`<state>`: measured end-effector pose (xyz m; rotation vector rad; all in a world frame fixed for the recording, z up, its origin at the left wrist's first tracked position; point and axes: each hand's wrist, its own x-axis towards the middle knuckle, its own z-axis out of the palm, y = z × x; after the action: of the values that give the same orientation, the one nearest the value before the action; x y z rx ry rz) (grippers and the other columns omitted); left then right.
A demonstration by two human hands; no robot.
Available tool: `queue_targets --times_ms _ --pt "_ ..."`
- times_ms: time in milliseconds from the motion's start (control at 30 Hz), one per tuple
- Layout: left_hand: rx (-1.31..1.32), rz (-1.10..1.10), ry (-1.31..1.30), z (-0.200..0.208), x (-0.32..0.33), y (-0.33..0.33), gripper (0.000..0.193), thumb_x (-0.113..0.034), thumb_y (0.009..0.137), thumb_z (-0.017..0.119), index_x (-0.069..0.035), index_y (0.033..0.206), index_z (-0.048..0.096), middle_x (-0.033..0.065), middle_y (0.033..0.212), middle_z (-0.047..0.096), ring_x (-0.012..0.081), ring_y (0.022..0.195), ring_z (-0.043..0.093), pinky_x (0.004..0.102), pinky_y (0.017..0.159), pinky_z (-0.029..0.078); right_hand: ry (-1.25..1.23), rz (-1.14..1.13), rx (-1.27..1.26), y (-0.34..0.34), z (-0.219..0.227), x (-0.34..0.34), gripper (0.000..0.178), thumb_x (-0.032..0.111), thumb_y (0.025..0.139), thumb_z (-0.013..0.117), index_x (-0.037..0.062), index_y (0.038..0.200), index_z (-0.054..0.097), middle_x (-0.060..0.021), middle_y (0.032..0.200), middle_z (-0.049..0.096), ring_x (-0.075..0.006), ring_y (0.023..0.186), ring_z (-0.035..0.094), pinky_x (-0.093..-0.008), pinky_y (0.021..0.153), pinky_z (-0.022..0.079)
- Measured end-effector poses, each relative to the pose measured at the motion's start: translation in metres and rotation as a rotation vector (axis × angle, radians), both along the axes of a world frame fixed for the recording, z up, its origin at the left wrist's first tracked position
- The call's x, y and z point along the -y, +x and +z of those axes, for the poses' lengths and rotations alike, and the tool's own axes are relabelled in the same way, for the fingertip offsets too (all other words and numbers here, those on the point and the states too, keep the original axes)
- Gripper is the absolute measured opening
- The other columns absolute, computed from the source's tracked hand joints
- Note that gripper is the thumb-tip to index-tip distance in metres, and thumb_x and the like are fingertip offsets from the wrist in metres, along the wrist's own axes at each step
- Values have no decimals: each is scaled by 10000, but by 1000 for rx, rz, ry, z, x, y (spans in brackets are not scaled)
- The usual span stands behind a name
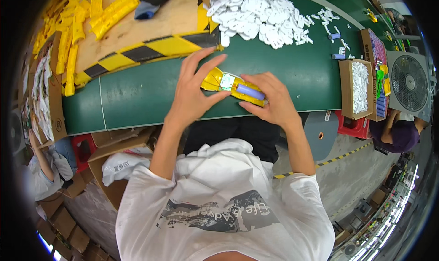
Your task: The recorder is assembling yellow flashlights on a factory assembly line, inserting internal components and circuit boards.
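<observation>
Over the green table, a yellow plastic housing half (211,81) lies tilted between my hands, its hollow side up. Inside it are a small circuit board (227,81) with thin wires and a purple cylindrical battery cell (250,92). My right hand (273,98) grips the housing's right end between thumb and fingers, beside the battery. At the other end is my left hand (194,89), its fingers spread and raised above the housing. The left thumb reaches the lower edge near the circuit board; whether it presses there I cannot tell.
Beyond my hands is a heap of white plastic parts (256,14). Yellow housings (109,18) lie on a wooden board at the far left, edged by striped tape (137,54). To the right stand a box of small white pieces (360,85) and a fan (410,82). Other people sit at both sides.
</observation>
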<state>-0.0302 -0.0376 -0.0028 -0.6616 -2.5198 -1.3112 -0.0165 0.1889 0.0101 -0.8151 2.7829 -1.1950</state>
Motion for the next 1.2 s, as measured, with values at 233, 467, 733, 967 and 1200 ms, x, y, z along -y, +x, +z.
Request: queue_targets --times_ms 233,467,733,967,1200 --pt "459 302 887 -20 -25 60 628 -24 832 685 -3 1378 374 164 1321 466 249 1189 500 340 1015 381 -140 -296 -139 28 -12 36 481 175 676 802 35 1105 635 -118 939 668 -293 780 620 -361 680 515" --pt "647 41 1293 -5 -45 29 421 -296 1025 399 8 1316 414 179 1286 525 246 1133 549 398 977 446 -291 -457 -89 45 0 71 480 165 667 815 10 1082 630 -133 904 662 -280 770 641 -344 675 523" --pt "724 -104 1576 -30 -47 25 441 -361 1009 420 -6 1269 452 143 1186 570 201 1045 581 359 912 487 -261 -543 -73 45 4 77 463 158 651 825 19 1056 651 -122 904 665 -254 747 657 -327 650 536" --pt "744 -74 1528 -35 -46 30 409 -344 995 475 -3 1220 482 122 1147 582 176 1010 594 335 874 501 -262 -550 -82 49 -10 76 460 166 638 833 19 1035 652 -112 872 663 -246 691 652 -316 613 536" --pt "748 -67 1323 -18 -49 25 504 -397 1014 384 32 1269 455 185 1205 574 219 1039 599 360 897 506 -299 -606 -63 50 -4 74 486 151 658 856 9 1073 647 -101 882 669 -163 694 665 -266 576 526"
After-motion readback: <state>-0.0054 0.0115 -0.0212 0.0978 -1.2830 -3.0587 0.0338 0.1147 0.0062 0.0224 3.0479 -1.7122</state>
